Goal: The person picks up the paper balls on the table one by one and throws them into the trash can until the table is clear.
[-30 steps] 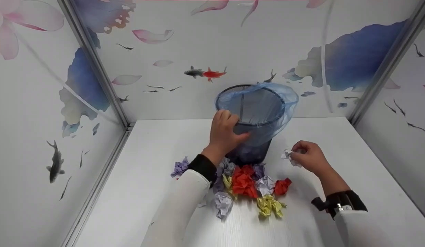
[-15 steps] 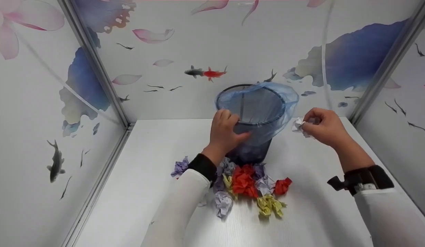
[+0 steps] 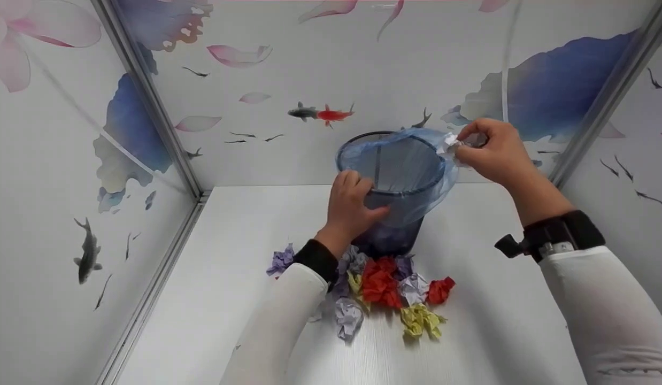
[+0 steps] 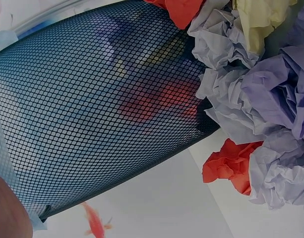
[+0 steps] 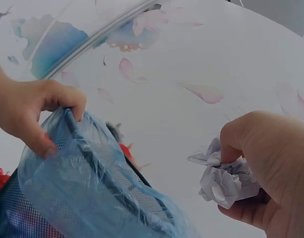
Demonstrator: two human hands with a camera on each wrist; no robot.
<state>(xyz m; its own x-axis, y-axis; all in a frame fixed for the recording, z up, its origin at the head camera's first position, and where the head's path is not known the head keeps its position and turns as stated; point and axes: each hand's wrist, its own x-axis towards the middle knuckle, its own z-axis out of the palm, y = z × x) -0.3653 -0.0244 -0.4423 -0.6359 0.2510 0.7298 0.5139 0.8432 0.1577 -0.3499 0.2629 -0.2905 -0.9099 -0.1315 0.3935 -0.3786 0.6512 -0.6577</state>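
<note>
A dark mesh wastebasket (image 3: 392, 238), lined with a thin blue plastic bag (image 3: 435, 195), leans on the table. My left hand (image 3: 349, 206) grips the near left part of its rim, fingers over the edge and thumb outside on the bag. Between the thumb and fingers of my right hand (image 3: 494, 149) is a crumpled white paper ball (image 5: 226, 181), held beside the right edge of the basket's mouth. Red and yellowish paper shows through the mesh wall (image 4: 102, 114) in the left wrist view.
Several crumpled paper balls lie before the basket: red (image 3: 380, 283), yellow (image 3: 419, 321), white (image 3: 348, 318) and purple (image 3: 281, 260). White panels printed with fish and petals enclose the white table (image 3: 240, 224) at the back and sides.
My right hand has lifted the white paper ball from low right of the basket, up and then leftward to rim height. The left hand and basket have stayed in place.
</note>
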